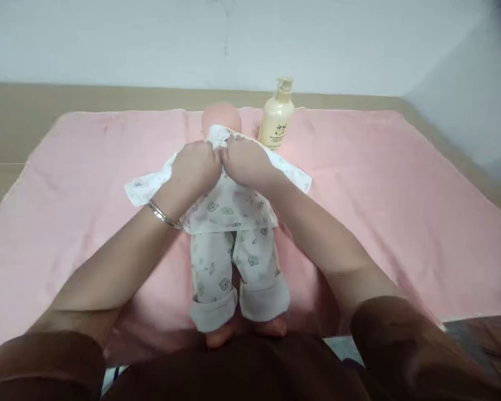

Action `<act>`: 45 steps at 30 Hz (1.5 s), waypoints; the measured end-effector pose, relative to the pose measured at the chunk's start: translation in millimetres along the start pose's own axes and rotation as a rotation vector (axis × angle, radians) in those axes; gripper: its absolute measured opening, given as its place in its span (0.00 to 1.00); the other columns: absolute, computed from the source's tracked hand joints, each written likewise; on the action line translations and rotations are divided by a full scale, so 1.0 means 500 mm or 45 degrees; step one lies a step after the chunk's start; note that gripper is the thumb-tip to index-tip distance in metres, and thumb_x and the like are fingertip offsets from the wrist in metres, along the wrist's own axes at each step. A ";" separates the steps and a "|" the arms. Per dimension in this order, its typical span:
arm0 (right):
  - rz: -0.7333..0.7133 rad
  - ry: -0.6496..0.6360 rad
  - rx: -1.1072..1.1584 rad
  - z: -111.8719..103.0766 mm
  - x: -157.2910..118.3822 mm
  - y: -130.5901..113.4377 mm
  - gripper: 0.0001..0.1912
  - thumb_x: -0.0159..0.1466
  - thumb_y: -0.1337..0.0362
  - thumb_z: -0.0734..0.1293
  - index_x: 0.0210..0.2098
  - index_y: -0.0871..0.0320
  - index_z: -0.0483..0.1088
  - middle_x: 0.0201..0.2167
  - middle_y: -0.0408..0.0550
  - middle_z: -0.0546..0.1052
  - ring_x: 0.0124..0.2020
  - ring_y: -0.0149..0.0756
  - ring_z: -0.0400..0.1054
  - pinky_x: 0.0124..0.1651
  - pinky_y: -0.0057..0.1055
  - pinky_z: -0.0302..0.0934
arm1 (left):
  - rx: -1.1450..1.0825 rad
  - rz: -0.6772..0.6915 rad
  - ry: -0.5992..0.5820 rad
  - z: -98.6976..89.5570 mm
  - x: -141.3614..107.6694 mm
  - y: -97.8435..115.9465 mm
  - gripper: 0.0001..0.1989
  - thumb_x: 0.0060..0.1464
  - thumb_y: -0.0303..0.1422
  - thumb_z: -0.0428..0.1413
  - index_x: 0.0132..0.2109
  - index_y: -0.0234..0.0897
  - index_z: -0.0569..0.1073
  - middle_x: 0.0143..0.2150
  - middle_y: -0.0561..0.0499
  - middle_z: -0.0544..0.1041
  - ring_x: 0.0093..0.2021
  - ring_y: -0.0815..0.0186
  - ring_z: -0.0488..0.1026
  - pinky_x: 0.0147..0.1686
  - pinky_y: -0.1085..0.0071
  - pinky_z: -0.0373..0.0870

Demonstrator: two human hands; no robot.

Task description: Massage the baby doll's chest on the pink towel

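Note:
A baby doll (221, 115) lies on its back, head toward the wall and feet toward me. It has on a white printed shirt (229, 211) and matching trousers (256, 259) with turned-up cuffs. Both my hands meet over its upper chest, closed on the shirt near the collar. My left hand (197, 167), with a silver bangle at the wrist, grips one side of the cloth. Fingers curled, my right hand (248, 161) pinches the other side right beside it. The shirt's sleeves spread out to either side. My hands and the raised collar hide the doll's lower face and neck.
A pale yellow pump bottle (276, 120) stands to the right of the doll's head. Under everything is a pink cloth (379, 223) with some creases, spread over a tan surface (16, 106). A white wall (129, 44) rises behind.

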State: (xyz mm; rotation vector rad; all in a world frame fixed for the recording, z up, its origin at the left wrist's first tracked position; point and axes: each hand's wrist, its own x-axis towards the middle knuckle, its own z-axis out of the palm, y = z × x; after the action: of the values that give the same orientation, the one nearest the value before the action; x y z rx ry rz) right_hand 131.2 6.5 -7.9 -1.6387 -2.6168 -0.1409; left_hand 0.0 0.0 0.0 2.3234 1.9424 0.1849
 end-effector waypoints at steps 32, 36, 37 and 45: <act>0.337 0.033 0.512 0.017 0.016 0.010 0.32 0.79 0.59 0.56 0.75 0.74 0.58 0.76 0.72 0.61 0.79 0.61 0.53 0.81 0.61 0.43 | -0.808 -0.020 0.485 0.106 0.066 -0.047 0.08 0.60 0.33 0.48 0.34 0.39 0.69 0.44 0.41 0.80 0.51 0.53 0.76 0.62 0.55 0.72; 0.211 0.180 0.574 -0.010 0.004 -0.011 0.25 0.74 0.68 0.56 0.66 0.64 0.70 0.76 0.61 0.64 0.76 0.55 0.59 0.81 0.67 0.41 | -0.896 -0.027 0.561 0.113 0.062 -0.050 0.08 0.60 0.33 0.49 0.31 0.40 0.67 0.37 0.45 0.78 0.43 0.57 0.75 0.56 0.57 0.73; 0.173 0.245 0.588 -0.017 0.001 -0.015 0.25 0.73 0.70 0.56 0.64 0.61 0.72 0.75 0.57 0.65 0.76 0.52 0.61 0.82 0.67 0.40 | -0.924 -0.022 0.580 0.115 0.062 -0.051 0.08 0.60 0.33 0.50 0.31 0.40 0.68 0.36 0.45 0.78 0.42 0.57 0.74 0.55 0.58 0.74; 0.208 0.275 0.415 0.027 0.007 -0.027 0.25 0.74 0.70 0.55 0.65 0.68 0.72 0.74 0.63 0.66 0.76 0.53 0.59 0.82 0.59 0.46 | -0.909 -0.064 0.617 0.124 0.062 -0.055 0.11 0.64 0.37 0.49 0.35 0.40 0.70 0.39 0.45 0.79 0.46 0.57 0.75 0.58 0.59 0.71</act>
State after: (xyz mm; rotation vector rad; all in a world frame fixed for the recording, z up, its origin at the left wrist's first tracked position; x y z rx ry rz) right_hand 117.7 5.0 -21.9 -1.6109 -2.2000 0.1051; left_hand -11.4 35.3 -64.8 1.8404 1.6837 1.2956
